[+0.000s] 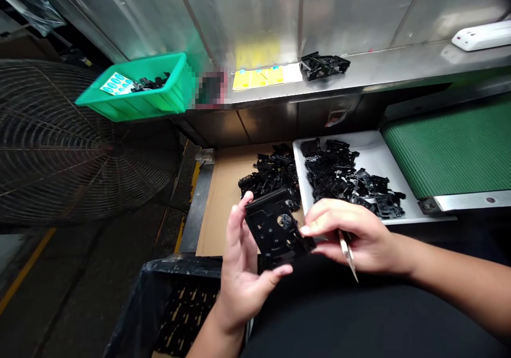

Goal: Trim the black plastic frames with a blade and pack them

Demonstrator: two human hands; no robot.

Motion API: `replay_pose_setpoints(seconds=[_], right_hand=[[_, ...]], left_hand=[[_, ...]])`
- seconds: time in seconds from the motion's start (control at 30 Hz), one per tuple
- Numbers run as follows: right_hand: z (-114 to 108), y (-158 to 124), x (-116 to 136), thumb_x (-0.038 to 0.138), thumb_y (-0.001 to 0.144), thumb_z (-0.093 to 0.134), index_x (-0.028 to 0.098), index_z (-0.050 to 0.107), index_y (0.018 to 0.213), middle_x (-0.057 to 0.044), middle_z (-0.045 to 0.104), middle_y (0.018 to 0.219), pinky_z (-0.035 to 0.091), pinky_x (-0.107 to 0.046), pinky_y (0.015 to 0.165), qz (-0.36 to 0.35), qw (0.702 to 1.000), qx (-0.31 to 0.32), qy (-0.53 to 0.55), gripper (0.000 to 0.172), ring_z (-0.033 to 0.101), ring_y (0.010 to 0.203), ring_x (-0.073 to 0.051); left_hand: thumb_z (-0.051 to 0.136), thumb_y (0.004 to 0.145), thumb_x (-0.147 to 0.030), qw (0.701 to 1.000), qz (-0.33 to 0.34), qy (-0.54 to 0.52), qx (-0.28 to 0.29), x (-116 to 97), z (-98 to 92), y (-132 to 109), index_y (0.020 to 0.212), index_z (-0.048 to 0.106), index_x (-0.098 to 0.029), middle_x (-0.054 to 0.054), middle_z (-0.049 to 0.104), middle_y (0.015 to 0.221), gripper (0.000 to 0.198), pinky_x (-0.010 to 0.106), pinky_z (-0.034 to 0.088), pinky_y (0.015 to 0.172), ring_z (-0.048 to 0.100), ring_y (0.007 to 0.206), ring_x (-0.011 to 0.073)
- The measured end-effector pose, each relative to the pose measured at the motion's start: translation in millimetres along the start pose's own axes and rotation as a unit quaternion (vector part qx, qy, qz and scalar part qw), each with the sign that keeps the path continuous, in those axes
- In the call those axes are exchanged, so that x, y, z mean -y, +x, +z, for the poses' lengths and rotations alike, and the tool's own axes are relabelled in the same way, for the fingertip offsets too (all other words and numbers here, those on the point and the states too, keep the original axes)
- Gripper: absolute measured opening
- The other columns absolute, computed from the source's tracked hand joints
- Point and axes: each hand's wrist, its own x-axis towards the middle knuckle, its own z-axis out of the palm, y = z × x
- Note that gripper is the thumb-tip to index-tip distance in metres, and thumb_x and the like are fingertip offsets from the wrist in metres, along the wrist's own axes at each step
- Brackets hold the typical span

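Observation:
Between my two hands is a flat black plastic part with cut-outs and small holes, tilted in front of my body. My left hand grips it along its left edge, fingers behind and thumb at the lower edge. At its right edge, my right hand pinches the part between thumb and forefinger. Tucked in the same hand, a pair of pointed metal tweezers sticks out downward. Beyond my hands, a pile of similar black parts lies on cardboard, beside more in a white tray.
A green ribbed conveyor belt runs at the right. On the steel shelf are a black assembly, yellow labels and a white power strip. A green bin and large fan stand left. Below is a lined crate.

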Motion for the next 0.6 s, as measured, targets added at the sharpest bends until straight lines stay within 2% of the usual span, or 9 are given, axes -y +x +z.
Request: replay_pose_setpoints(seconds=[0.07,0.17,0.33,0.47,0.6], right_hand=[[-1.9,-3.8,-0.2,0.009,0.086,0.075,0.011,0.069,0.116,-0.012,0.069,0.101,0.056,-0.031,0.076,0.0,1.0,0.009,-0.005,0.03,0.066,0.092,-0.019],[-2.4,-5.5,1.2,0.011,0.085,0.076,0.012,0.07,0.114,-0.011,0.068,0.098,0.053,-0.028,0.067,0.025,1.0,-0.002,0.01,0.029,0.064,0.086,-0.017],[-4.1,-3.0,6.7,0.009,0.086,0.074,0.015,0.069,0.118,-0.009,0.066,0.099,0.048,-0.024,0.059,0.045,0.998,-0.011,0.036,0.032,0.061,0.082,-0.015],[-7.2,-3.3,7.9,0.008,0.087,0.073,0.016,0.068,0.119,-0.009,0.067,0.098,0.052,-0.028,0.066,0.039,0.999,-0.007,0.03,0.033,0.063,0.087,-0.017],[-9.3,-4.8,7.0,0.009,0.088,0.072,0.017,0.068,0.118,-0.009,0.068,0.098,0.055,-0.031,0.074,0.034,0.999,-0.003,0.026,0.031,0.065,0.09,-0.018]], left_hand=[[0.092,0.065,-0.025,0.996,0.072,0.053,0.0,-1.4,-3.2,-2.4,0.149,0.037,-0.039,0.01,0.037,0.161,0.102,0.059,0.033,0.121,0.03,0.152,0.0352],[0.094,0.061,-0.031,0.99,0.1,0.097,0.007,-6.1,-5.2,0.2,0.139,0.046,-0.032,0.015,0.044,0.154,0.091,0.069,0.038,0.114,0.042,0.144,0.04],[0.093,0.06,-0.04,0.979,0.122,0.163,0.023,-13.5,-6.2,9.6,0.128,0.053,-0.029,0.016,0.046,0.148,0.08,0.07,0.042,0.11,0.045,0.14,0.0401],[0.091,0.062,-0.042,0.971,0.14,0.191,0.038,-17.5,-7.1,10.0,0.121,0.056,-0.028,0.016,0.042,0.152,0.071,0.067,0.044,0.108,0.045,0.139,0.0384],[0.09,0.066,-0.031,0.98,0.111,0.153,0.057,-21.8,-4.8,4.8,0.108,0.059,-0.028,0.014,0.033,0.159,0.053,0.07,0.043,0.107,0.04,0.143,0.0406]])
